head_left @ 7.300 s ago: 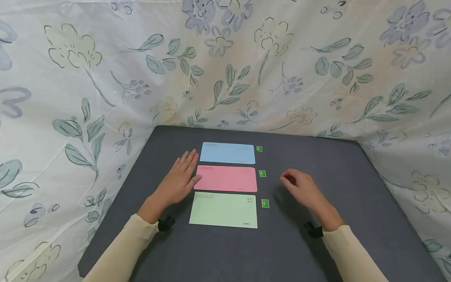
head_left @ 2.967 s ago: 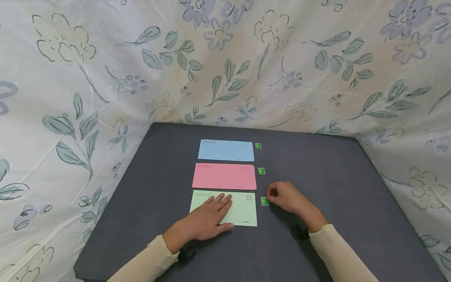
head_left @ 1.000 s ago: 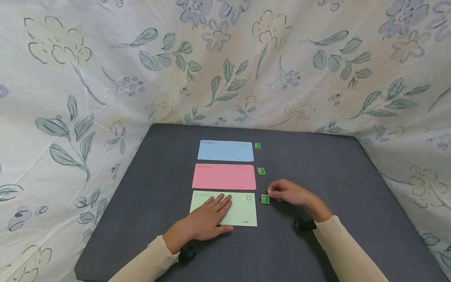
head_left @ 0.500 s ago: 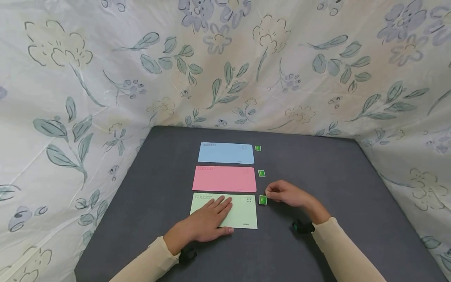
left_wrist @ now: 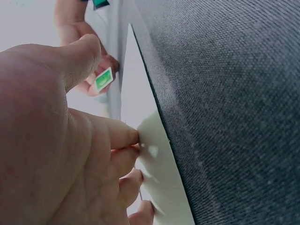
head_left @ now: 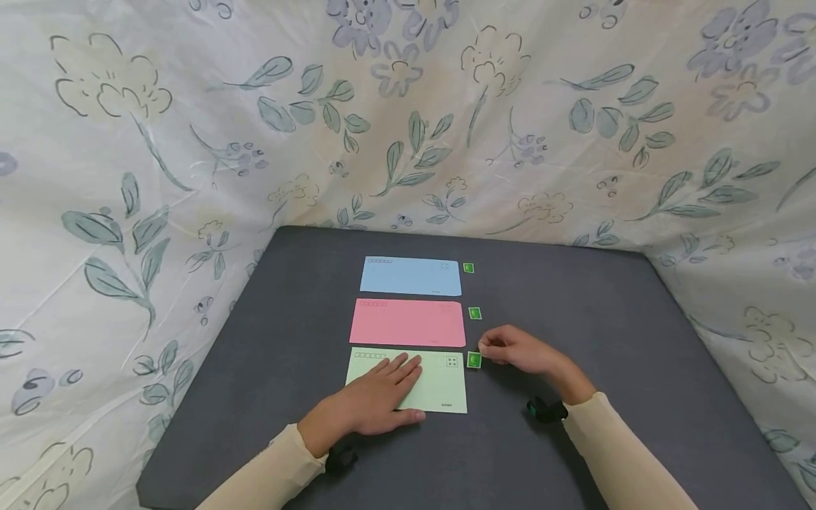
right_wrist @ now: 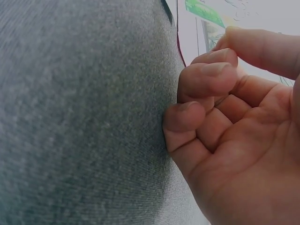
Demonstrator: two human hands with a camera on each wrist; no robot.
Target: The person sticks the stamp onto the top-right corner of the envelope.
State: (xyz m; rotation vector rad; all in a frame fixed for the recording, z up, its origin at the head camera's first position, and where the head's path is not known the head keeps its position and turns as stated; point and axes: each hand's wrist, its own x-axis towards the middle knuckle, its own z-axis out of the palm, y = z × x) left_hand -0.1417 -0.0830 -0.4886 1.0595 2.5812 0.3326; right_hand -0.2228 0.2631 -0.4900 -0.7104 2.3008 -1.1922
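In the head view my left hand point(head_left: 366, 400) rests on the pale green envelope point(head_left: 440, 386), fingers spread and nearly straight. The left wrist view shows its fingertips on the envelope's surface point(left_wrist: 157, 159). My right hand point(head_left: 525, 350) pinches a small green stamp point(head_left: 474, 360) between thumb and index finger, just right of the green envelope. From the left wrist, the stamp point(left_wrist: 103, 79) appears tilted up off the table. In the right wrist view part of the stamp point(right_wrist: 204, 11) shows at the fingertips, the other fingers curled. A printed square point(head_left: 452, 362) marks the envelope's upper right corner.
A pink envelope point(head_left: 408, 323) and a blue envelope point(head_left: 411, 276) lie in a column beyond the green one. Beside them lie two more green stamps, one by the pink point(head_left: 474, 313), one by the blue point(head_left: 468, 268). Floral cloth point(head_left: 408, 142) rises behind the dark table point(head_left: 605, 304).
My left hand has moved from beside the pink envelope onto the green one. My right hand has come to the nearest stamp, picked it up and shifted it slightly left.
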